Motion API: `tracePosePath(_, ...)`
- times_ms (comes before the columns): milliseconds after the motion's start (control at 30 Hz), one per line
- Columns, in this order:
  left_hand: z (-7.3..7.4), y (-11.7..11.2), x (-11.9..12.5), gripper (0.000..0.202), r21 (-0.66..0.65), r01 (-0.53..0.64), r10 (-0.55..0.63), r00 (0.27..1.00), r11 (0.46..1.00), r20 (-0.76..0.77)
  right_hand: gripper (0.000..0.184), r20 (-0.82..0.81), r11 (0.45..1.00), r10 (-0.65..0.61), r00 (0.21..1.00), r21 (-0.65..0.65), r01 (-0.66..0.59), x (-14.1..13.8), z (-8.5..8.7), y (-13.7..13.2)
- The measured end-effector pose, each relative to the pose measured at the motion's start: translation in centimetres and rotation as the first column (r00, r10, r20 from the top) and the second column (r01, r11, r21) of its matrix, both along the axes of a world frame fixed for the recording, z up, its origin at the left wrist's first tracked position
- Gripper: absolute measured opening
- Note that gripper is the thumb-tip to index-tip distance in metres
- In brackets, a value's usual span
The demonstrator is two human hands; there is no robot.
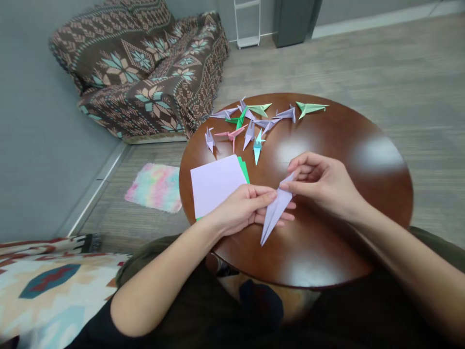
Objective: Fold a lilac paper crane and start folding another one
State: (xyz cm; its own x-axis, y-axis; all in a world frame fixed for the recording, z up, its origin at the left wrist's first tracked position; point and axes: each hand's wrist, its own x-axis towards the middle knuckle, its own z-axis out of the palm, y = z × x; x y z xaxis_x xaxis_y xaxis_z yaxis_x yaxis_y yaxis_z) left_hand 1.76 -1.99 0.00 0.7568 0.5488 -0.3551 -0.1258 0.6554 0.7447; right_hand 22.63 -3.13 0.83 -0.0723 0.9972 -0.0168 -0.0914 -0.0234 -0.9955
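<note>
A pale purple piece of folded paper [276, 209], long and pointed with a split lower end, is held above the table. My left hand [250, 206] grips it from the left, thumb on top and fingers stretched beneath. Its upper tip is pinched between the thumb and fingers of my right hand [321, 182]. Left of my hands lies a stack of square paper [217, 184], light purple on top with green edges showing. Beyond it sit several folded paper cranes, among them a blue one [257, 147], a pink one [232, 135] and a light green one [310, 108].
The round brown table [348, 242] shines under the light, its near edge close to my lap. Behind it on the left stands a sofa [152, 92] with a patterned cover. A pastel fluffy mat [154, 186] lies on the floor, and a white rack [248, 42] stands at the back.
</note>
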Motion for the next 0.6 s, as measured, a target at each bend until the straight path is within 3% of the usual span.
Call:
tracePosePath(267,-0.66,-0.17,-0.02,0.036,-0.027,-0.02,0.021,1.0,0.999,0.008,0.029,0.005,0.997,-0.01,1.0,-0.081,0.011,-0.4,-0.24,-0.14)
tracePosePath(600,-0.52,-0.61,0.38,0.037,0.025,-0.077,0.078,0.996,0.997,-0.046,0.023,0.035,0.994,-0.092,0.995,-0.047,0.094,-1.05,0.13,-0.63)
